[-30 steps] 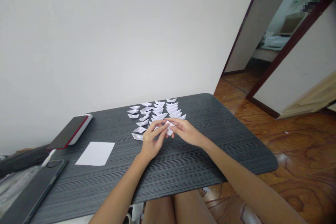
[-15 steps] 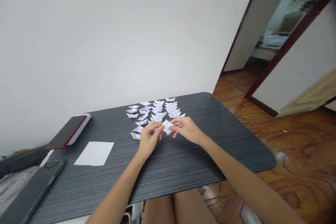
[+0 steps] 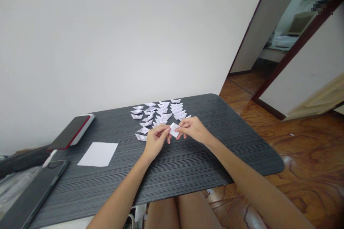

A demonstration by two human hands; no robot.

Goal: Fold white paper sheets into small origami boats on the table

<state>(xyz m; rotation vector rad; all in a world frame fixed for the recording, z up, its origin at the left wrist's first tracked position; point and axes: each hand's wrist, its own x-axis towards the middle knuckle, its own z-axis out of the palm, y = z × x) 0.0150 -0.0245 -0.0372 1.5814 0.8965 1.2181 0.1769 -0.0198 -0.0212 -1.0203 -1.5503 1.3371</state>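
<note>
A small folded white paper [image 3: 174, 130], diamond-shaped, is pinched between my two hands above the dark table [image 3: 188, 171]. My left hand [image 3: 156, 137] grips its left corner between thumb and fingers. On the opposite side, my right hand [image 3: 195, 129] has thumb and fingertips closed on the paper's right edge. Just beyond my hands stand several white paper boats [image 3: 162, 109] in rough rows, the nearest ones partly hidden behind my fingers.
A flat white paper sheet [image 3: 98, 154] lies on the table's left part. Farther left are a dark tablet-like device with a red edge [image 3: 70, 132], a white cable [image 3: 50, 158] and a phone-like dark device [image 3: 36, 193]. A white wall [image 3: 120, 43] backs the table.
The whole view has shifted slightly. My hands still hold the folded paper, with the fingers of my right hand slightly repositioned on it.
</note>
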